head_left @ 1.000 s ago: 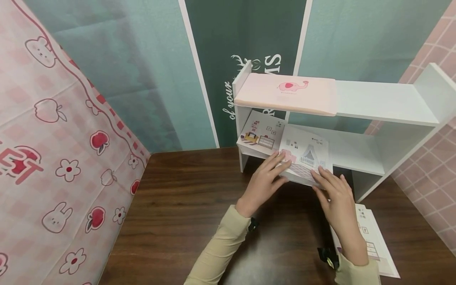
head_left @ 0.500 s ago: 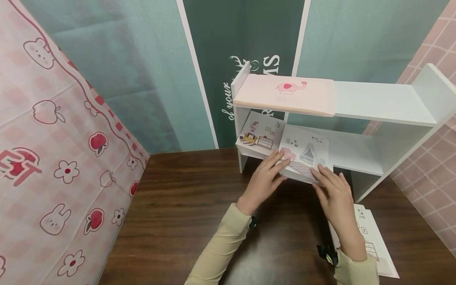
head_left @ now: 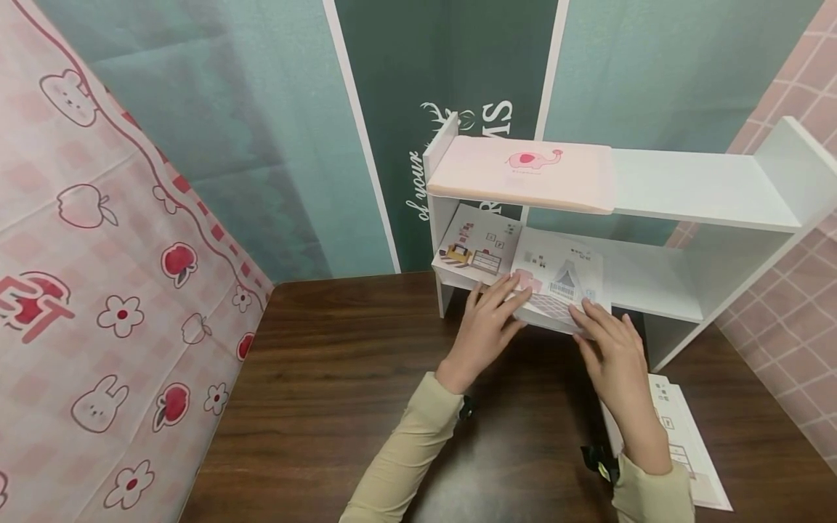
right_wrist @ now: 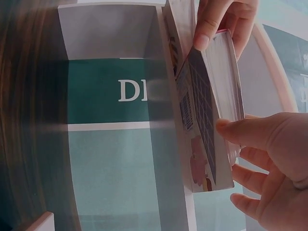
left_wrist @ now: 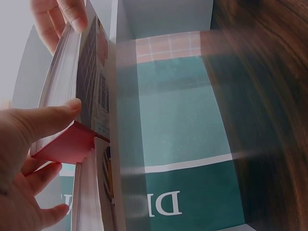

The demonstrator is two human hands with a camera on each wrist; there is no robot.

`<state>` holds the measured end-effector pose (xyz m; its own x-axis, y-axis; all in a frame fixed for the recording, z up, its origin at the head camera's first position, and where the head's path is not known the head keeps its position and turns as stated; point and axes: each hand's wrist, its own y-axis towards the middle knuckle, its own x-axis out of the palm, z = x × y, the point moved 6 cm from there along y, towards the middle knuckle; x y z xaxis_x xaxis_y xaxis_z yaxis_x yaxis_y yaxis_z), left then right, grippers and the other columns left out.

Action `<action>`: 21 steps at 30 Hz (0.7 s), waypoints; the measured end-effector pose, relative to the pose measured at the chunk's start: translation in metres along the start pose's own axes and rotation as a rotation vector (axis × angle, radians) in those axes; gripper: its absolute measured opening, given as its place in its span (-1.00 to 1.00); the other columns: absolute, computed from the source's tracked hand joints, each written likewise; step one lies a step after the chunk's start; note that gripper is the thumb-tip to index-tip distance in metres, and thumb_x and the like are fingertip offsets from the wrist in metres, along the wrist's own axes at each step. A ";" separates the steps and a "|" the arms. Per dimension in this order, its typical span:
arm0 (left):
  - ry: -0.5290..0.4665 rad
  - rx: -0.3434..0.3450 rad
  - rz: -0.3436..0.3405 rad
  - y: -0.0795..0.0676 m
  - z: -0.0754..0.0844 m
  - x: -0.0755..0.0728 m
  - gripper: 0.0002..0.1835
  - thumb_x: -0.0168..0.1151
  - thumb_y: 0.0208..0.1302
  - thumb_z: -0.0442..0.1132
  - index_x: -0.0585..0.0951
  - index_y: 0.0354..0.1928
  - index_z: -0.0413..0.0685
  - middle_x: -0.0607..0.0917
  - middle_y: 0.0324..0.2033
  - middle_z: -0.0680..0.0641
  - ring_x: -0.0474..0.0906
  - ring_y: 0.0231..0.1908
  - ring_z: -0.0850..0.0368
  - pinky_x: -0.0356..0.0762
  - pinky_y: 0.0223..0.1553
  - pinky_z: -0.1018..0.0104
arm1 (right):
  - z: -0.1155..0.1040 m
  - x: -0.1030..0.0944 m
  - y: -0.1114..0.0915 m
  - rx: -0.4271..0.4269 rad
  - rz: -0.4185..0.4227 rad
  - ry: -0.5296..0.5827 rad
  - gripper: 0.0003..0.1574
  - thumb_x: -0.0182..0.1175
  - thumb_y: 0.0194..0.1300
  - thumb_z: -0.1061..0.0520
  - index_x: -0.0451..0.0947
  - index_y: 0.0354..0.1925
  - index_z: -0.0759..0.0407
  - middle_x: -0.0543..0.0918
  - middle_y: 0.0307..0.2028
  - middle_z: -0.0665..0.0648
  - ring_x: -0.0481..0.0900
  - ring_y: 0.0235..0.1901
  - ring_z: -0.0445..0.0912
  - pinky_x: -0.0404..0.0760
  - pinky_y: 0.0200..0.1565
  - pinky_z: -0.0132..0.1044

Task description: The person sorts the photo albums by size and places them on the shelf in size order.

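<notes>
A thick book (head_left: 556,254) with a pale illustrated cover and a barcode lies on the middle board of a white shelf (head_left: 654,276), its near edge tilted over the front. My left hand (head_left: 480,327) holds its near left corner, fingers on the cover and thumb at the page edge (left_wrist: 60,82). At the near right corner my right hand (head_left: 615,356) pinches it the same way, thumb at its lower edge in the right wrist view. Left of it, touching or nearly so, sits another illustrated book (head_left: 477,243). The book's underside is hidden in the head view.
On the top board lies a flat pink item (head_left: 471,171) with an elephant print. More illustrated books or booklets (head_left: 700,457) lie on the brown wooden table (head_left: 314,407), partly under my right forearm. A patterned pink curtain (head_left: 131,240) stands at the left.
The book's near edge has shifted very slightly toward the shelf, with both hands staying on its corners. Little else differs apart from a small drift of the head view.
</notes>
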<state>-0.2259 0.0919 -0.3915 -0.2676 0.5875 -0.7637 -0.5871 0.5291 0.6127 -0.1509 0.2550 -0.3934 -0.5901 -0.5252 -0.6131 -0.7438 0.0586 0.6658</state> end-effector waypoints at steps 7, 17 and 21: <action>0.066 0.005 0.006 0.002 0.000 0.001 -0.43 0.31 0.13 -0.04 0.46 0.22 0.14 0.35 0.30 0.02 0.14 0.35 0.19 -0.06 0.36 -0.10 | 0.002 0.001 0.001 0.004 -0.002 -0.002 -0.40 0.30 0.01 0.44 0.55 0.07 0.17 0.51 0.12 0.27 0.38 0.13 0.24 0.01 0.35 0.05; 0.055 0.010 -0.005 0.005 -0.001 0.002 -0.45 0.29 0.15 -0.07 0.46 0.22 0.12 0.34 0.31 -0.01 0.16 0.34 0.16 -0.11 0.36 -0.11 | 0.005 0.004 0.003 0.004 -0.006 -0.001 -0.39 0.28 0.03 0.44 0.54 0.09 0.16 0.50 0.14 0.28 0.38 0.14 0.25 0.02 0.33 0.10; 0.040 0.006 -0.014 0.007 -0.003 0.003 -0.45 0.28 0.16 -0.09 0.45 0.23 0.11 0.33 0.31 -0.01 0.17 0.34 0.16 -0.11 0.36 -0.12 | 0.006 0.005 0.005 0.005 -0.007 -0.001 -0.40 0.27 0.05 0.43 0.53 0.09 0.15 0.49 0.14 0.27 0.38 0.15 0.24 0.05 0.30 0.16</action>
<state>-0.2331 0.0957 -0.3902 -0.2899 0.5549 -0.7798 -0.5863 0.5410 0.6029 -0.1592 0.2579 -0.3959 -0.5852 -0.5247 -0.6182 -0.7495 0.0591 0.6593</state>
